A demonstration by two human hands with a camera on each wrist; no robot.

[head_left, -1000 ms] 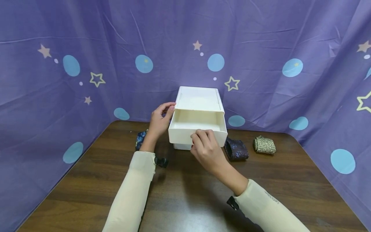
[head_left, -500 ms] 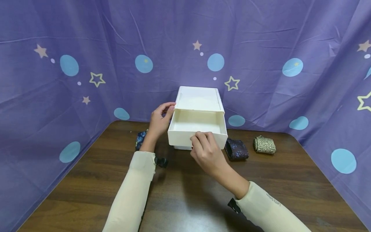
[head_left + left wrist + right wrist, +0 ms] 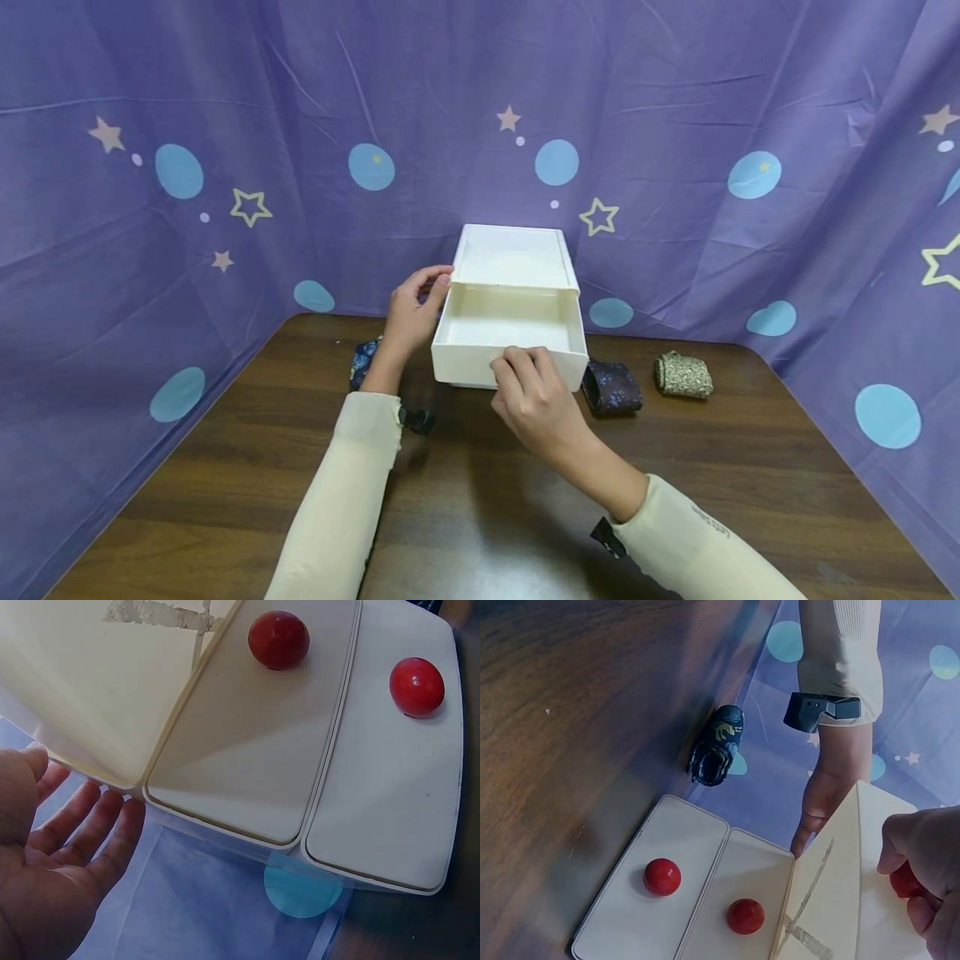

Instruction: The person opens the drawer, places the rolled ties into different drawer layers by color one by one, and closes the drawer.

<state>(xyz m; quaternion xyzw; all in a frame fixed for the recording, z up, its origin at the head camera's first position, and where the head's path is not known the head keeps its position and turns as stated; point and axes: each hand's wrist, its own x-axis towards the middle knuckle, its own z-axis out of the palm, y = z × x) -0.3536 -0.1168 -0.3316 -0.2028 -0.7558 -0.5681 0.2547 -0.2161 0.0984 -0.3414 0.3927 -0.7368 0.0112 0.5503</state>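
Observation:
A white drawer unit [image 3: 513,257] stands at the back of the table, its top drawer [image 3: 459,364] pulled well out with a bare inside. My right hand [image 3: 542,406] pinches that drawer's red round knob [image 3: 906,880] between thumb and fingers; the fingers hide it in the head view. My left hand [image 3: 412,317] is against the unit's left side, fingers extended at its edge, as the left wrist view also shows. Below, the middle drawer [image 3: 240,742] and bottom drawer [image 3: 386,795] are closed, each with a red knob.
Right of the unit lie a dark rolled cloth with blue flowers [image 3: 613,387] and a speckled green-gold roll [image 3: 684,375]. A blue patterned roll [image 3: 363,362] sits partly behind my left wrist. A purple curtain [image 3: 660,108] surrounds the brown wooden table [image 3: 712,450].
The top drawer has come slightly farther out toward me, along with my right hand on its knob. My left hand stays at the unit's side.

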